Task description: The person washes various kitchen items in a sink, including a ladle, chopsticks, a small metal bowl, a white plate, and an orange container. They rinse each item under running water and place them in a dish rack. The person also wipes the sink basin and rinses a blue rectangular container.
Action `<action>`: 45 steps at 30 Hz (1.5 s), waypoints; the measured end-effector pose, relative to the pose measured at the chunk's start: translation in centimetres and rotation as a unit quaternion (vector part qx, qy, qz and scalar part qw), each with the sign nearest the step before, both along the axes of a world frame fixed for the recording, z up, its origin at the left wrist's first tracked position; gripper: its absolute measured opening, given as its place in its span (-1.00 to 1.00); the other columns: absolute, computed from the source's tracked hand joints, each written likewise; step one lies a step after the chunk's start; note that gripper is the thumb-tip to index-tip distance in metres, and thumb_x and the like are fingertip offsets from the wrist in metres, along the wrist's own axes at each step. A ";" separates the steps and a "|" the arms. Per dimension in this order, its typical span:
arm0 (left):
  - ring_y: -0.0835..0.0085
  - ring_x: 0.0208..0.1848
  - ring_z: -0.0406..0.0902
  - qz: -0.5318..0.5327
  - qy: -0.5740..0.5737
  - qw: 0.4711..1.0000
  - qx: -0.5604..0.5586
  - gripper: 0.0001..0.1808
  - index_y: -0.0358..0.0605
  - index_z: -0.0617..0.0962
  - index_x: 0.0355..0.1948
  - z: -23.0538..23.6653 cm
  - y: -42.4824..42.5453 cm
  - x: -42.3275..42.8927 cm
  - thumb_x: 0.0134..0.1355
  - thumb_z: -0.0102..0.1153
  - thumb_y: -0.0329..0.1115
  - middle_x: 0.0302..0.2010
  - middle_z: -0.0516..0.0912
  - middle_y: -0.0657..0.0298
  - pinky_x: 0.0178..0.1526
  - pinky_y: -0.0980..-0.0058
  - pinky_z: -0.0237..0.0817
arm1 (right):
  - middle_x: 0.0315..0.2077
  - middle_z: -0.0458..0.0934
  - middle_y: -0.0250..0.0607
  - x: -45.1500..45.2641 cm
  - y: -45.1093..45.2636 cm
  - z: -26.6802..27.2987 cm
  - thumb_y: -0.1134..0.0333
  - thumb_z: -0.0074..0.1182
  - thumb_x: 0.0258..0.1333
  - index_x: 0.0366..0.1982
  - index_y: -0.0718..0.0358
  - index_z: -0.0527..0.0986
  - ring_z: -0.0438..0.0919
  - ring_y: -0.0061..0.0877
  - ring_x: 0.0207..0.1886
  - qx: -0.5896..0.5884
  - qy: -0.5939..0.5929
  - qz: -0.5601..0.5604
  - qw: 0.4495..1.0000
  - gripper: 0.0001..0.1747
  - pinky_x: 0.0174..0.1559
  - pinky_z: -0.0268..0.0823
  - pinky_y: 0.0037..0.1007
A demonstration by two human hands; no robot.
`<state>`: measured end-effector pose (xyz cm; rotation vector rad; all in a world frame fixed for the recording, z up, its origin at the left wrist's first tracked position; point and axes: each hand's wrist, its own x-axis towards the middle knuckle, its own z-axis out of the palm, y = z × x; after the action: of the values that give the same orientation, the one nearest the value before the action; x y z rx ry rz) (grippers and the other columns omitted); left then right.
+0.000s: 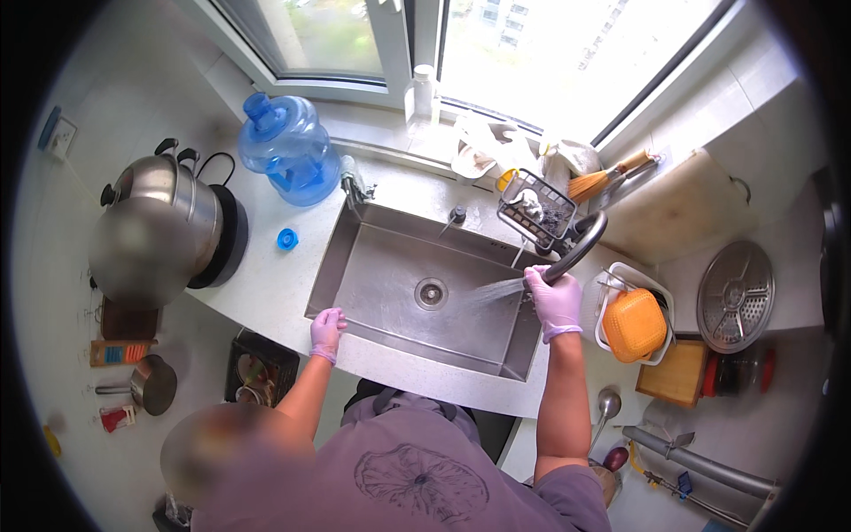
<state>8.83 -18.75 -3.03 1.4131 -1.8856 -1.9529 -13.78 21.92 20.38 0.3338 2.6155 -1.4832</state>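
In a pink disposable glove, my right hand (557, 300) grips the end of a dark kitchen faucet (580, 251). A fan of water (495, 290) leaves it and falls leftward into the stainless steel sink (385, 279). The round drain (431, 293) sits near the middle of the basin floor. My left hand (327, 331), gloved alike, is at the sink's front left corner with its fingers loosely bent and nothing visible in them. Whether it touches the rim I cannot tell.
Left of the sink stand a blue water jug (290, 149), a blue cap (287, 239) and a steel steamer pot (169, 193). A wire caddy (537, 209) is behind the faucet. On the right are a white basin (594, 318) with an orange basket (635, 326) and a cutting board (671, 206).
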 end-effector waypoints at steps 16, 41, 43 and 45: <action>0.61 -0.39 0.63 0.039 0.053 0.996 0.053 -0.73 -0.17 0.69 -0.03 0.8 1.7 -1.6 0.47 0.12 -0.21 -0.21 0.75 0.29 -0.36 0.63 0.33 | -0.61 0.60 -0.26 -3.3 -6.9 -1.7 0.25 0.29 0.33 -0.24 0.36 0.60 0.52 -0.64 -0.70 -0.233 -0.019 -0.058 0.971 -0.73 -0.65 0.35 -0.58; 0.42 -0.09 0.58 0.210 0.041 0.975 -0.053 -0.69 -0.31 0.58 0.15 -1.2 -1.8 2.2 0.43 0.00 -0.52 0.04 0.63 0.13 0.03 0.49 0.46 | -0.60 0.55 -0.45 -2.3 -0.1 -2.4 0.34 0.33 0.23 -0.32 0.28 0.69 0.39 -0.75 -0.67 -0.177 -0.070 0.097 0.977 -0.86 -0.64 0.15 -0.63; 0.42 -0.08 0.58 0.207 0.034 0.976 -0.051 -0.68 -0.29 0.58 0.15 -0.8 -1.7 2.2 0.43 0.00 -0.52 0.04 0.63 0.14 0.03 0.49 0.46 | -0.58 0.57 -0.43 -1.8 0.5 -2.3 0.35 0.34 0.21 -0.31 0.29 0.70 0.41 -0.75 -0.64 -0.164 -0.054 0.104 0.979 -0.86 -0.60 0.19 -0.62; 0.42 -0.08 0.59 0.208 0.027 0.977 -0.047 -0.68 -0.28 0.59 0.15 -0.6 -1.6 2.2 0.42 0.01 -0.53 0.04 0.64 0.15 0.02 0.50 0.45 | -0.56 0.60 -0.41 -1.4 1.2 -2.0 0.36 0.35 0.19 -0.31 0.30 0.70 0.44 -0.75 -0.60 -0.140 -0.044 0.108 0.983 -0.86 -0.56 0.23 -0.62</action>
<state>10.98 -20.36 -3.62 1.5555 -1.4842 -1.6615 -15.15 23.10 18.34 0.0825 2.2507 -1.6856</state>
